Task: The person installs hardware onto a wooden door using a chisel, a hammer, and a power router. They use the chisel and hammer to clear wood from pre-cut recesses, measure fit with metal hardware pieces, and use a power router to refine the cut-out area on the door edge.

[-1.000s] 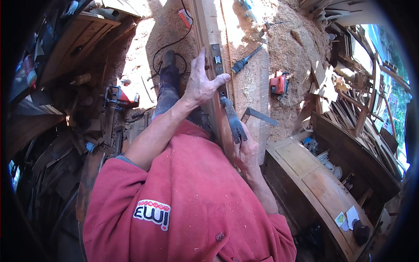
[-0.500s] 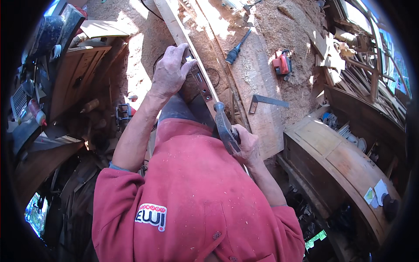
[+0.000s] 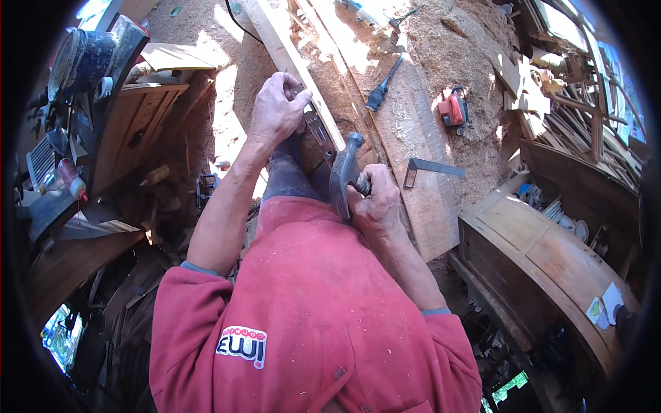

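The metal lock plate [image 3: 320,131], set along the wooden board [image 3: 284,51], lies at five o'clock from the left hand's [image 3: 275,110] fingers, its long axis running eleven to five. The left hand is nearer; its thumb and forefinger are close together, though I cannot tell whether they pinch anything. The right hand's [image 3: 376,197] fingers wrap the claw hammer's [image 3: 342,179] handle. A lettered patch [image 3: 242,345] marks the red shirt [image 3: 303,275].

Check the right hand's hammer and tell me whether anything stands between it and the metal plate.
Nothing visible stands between the hammer in the right hand and the near end of the metal plate. Toward its far end, the left hand is in the way, covering part of the plate.
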Demonstrator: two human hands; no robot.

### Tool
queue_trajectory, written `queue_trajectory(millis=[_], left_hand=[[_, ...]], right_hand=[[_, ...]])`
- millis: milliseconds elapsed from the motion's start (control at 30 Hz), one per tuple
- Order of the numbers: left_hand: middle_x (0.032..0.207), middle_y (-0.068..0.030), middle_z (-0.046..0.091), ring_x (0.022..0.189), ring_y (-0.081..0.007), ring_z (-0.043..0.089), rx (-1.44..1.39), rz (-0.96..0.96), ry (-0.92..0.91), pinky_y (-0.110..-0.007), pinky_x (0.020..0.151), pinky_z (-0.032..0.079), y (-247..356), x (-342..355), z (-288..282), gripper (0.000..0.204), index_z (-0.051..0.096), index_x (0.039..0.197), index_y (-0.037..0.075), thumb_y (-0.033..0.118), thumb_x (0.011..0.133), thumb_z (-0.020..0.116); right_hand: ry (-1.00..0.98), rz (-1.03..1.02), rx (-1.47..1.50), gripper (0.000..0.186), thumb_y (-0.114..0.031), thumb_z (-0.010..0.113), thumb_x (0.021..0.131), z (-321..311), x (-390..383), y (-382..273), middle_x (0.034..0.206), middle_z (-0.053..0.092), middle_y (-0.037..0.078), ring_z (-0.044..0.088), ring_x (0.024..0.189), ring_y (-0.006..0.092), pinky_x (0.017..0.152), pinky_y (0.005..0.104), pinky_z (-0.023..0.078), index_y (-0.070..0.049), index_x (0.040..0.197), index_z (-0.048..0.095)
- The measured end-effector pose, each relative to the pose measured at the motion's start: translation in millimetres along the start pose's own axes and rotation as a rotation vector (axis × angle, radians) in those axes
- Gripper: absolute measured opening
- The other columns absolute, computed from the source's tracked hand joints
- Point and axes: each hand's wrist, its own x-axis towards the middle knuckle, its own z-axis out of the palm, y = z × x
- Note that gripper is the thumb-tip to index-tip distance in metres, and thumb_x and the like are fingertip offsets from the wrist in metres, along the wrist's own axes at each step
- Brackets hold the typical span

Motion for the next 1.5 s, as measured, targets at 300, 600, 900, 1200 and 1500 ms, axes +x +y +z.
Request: queue_trajectory(millis=[300, 600, 900, 1200, 1500], left_hand=[[0.074, -0.0054, 0.049, 0.067, -0.0176, 0.05, -0.118, -0.091, 0.051, -0.035, 0.064, 0.047, 28.6, -19.4, -7.6, 0.031, 0.046, 0.086, 0.002, 0.019, 0.082, 0.073], [0.096, -0.0089, 0.056, 0.077, -0.0172, 0.06, -0.203, 0.07, 0.026, -0.034, 0.071, 0.052, 91.7, -36.9, -113.8, 0.033, 0.052, 0.119, 0.004, 0.006, 0.087, 0.061], [0.118, -0.0066, 0.064, 0.095, -0.008, 0.062, -0.724, -0.346, -0.083, -0.02, 0.077, 0.049, -47.0, -96.5, -195.8, 0.066, 0.046, 0.146, 0.0, 0.011, 0.086, 0.073], [0.11, -0.0031, 0.071, 0.096, -0.0104, 0.068, -1.023, -0.642, -0.084, -0.026, 0.091, 0.054, -93.4, -119.0, -172.3, 0.063, 0.055, 0.14, 0.001, 0.012, 0.083, 0.078], [0.109, -0.0074, 0.072, 0.1, -0.0158, 0.071, -1.185, -0.566, 0.011, -0.032, 0.091, 0.057, -126.7, -102.5, -179.0, 0.044, 0.062, 0.124, 0.0, 0.018, 0.088, 0.079]], right_hand=[[0.07, -0.244, 0.122, 0.036, -0.017, 0.083, 0.08, 12.2, 20.5, 10.8, 0.082, 0.056, 0.013, 0.061, 0.067, 0.0308, 0.059, 0.0403, 0.05, -0.005, 0.095, 0.053], [0.242, 0.363, -0.067, 0.041, -0.016, 0.065, 0.092, 16.1, 39.3, 188.4, 0.095, 0.066, 0.014, 0.064, 0.086, 0.0235, 0.081, 0.0371, 0.05, 0.0, 0.126, 0.051], [0.011, 0.62, -0.46, 0.048, -0.005, 0.05, 0.082, 48.2, 73.9, 363.1, 0.118, 0.061, 0.029, 0.06, 0.113, 0.045, 0.097, 0.0504, 0.045, -0.008, 0.129, 0.048], [-0.021, 0.424, -0.388, 0.064, -0.05, 0.061, 0.093, 108.6, 206.6, 318.1, 0.125, 0.063, 0.024, 0.057, 0.119, 0.0402, 0.103, 0.046, 0.044, -0.005, 0.138, 0.053], [0.179, 0.585, -0.314, 0.088, -0.02, 0.069, 0.072, 142.5, 240.1, 333.8, 0.131, 0.057, 0.027, 0.058, 0.116, 0.0376, 0.101, 0.0412, 0.046, 0.001, 0.149, 0.033]])
